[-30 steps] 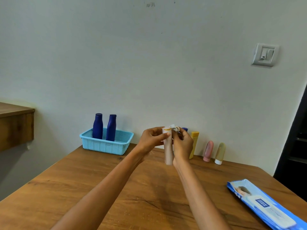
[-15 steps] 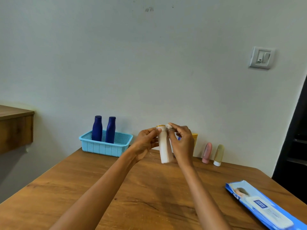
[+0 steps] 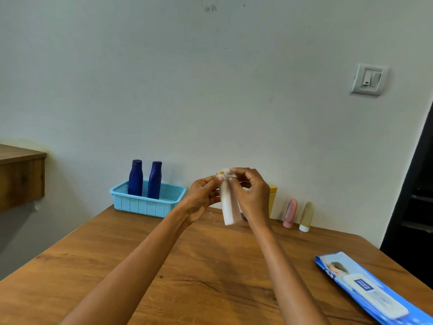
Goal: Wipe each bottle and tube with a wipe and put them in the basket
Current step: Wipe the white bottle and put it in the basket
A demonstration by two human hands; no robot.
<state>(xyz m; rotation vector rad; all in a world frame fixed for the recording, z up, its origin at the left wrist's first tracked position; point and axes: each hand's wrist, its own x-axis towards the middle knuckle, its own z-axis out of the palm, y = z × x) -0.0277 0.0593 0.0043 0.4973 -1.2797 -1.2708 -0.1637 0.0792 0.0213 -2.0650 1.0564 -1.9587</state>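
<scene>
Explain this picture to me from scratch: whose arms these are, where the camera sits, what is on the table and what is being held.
There is no machine here. A person wears a camera on the head, looking forward and down, so the two bare arms reaching in from the bottom are the wearer's own.

The left hand grips a white bottle with a yellowish cap, held upright above the wooden table. The right hand pinches a white wipe against the bottle's top.

Against the wall, a light blue basket holds two dark blue bottles standing upright. To the right stand a yellow tube, partly hidden behind the right hand, a pink tube and a beige tube with a white cap. Near the front right lies a blue pack of wipes.
</scene>
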